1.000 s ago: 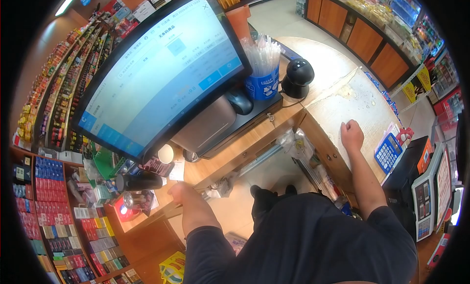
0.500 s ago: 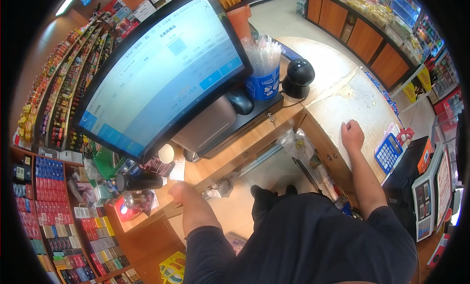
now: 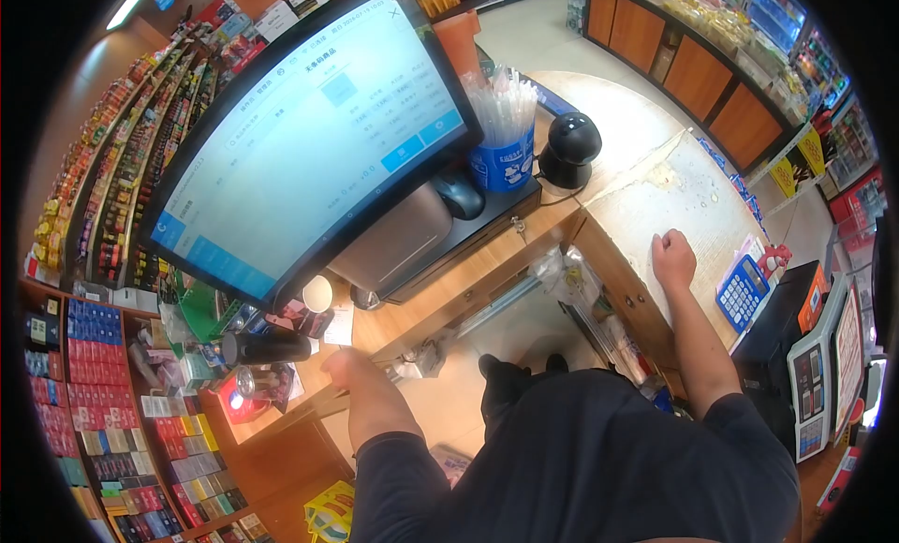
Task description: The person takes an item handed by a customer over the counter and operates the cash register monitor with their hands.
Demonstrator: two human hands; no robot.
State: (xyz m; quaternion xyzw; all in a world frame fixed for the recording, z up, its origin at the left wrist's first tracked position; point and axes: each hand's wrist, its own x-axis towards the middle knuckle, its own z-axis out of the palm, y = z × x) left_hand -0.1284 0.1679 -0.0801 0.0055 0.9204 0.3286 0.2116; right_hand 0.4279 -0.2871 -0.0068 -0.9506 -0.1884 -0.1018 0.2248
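Observation:
My right hand (image 3: 674,259) rests as a closed fist on the worn pale countertop (image 3: 637,211), with nothing visible in it. To the right of it lies a blue calculator (image 3: 743,293), apart from the fist. At the edge of the wooden counter (image 3: 384,330), my left hand (image 3: 343,368) is mostly hidden by its own forearm, and its fingers do not show clearly. Close to that hand are a white paper slip (image 3: 339,326), a black tumbler (image 3: 267,347) and a paper cup (image 3: 317,294).
A large monitor (image 3: 309,140) stands over the counter, beside a mouse (image 3: 459,198), a blue tub of straws (image 3: 506,164) and a round black device (image 3: 571,145). A weighing scale (image 3: 813,384) is at the right. Shelves of small boxes (image 3: 98,356) line the left.

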